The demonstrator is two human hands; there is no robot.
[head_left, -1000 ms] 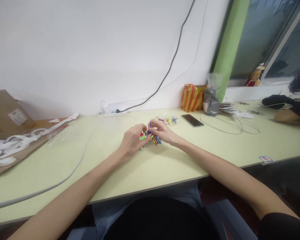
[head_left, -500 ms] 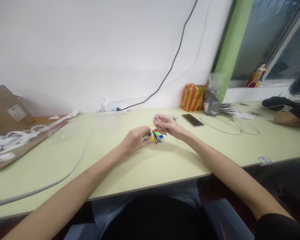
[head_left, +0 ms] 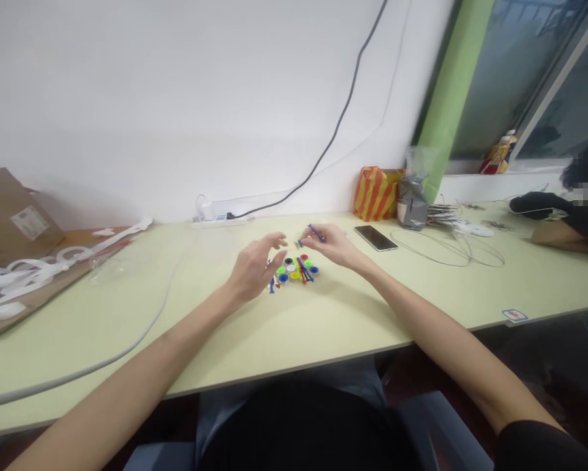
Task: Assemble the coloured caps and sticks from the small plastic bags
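Note:
My left hand (head_left: 255,267) is open, thumb and fingers apart, at the left side of a cluster of small plastic pieces. Several small round coloured pieces (head_left: 294,275) lie close together on the table, in blue, green, yellow, white, black and red. On their right side rest thin blue and red sticks (head_left: 303,269). Another small blue piece (head_left: 272,286) lies below my left thumb. Above the cluster, my right hand (head_left: 333,245) pinches a short blue stick (head_left: 315,232) between its fingertips. Small pieces behind its fingers are partly hidden.
A phone (head_left: 376,238) lies right of my right hand, with thin looped wire beyond. A striped bag (head_left: 375,194) and a grey pouch (head_left: 412,204) stand by the wall. Left are a white cable (head_left: 127,347) and cardboard (head_left: 16,203). Another person's arm (head_left: 563,234) rests far right.
My left hand has opened and drawn back left from the cluster, uncovering the round pieces. My right hand stays near its place, and the blue stick in it shows more clearly.

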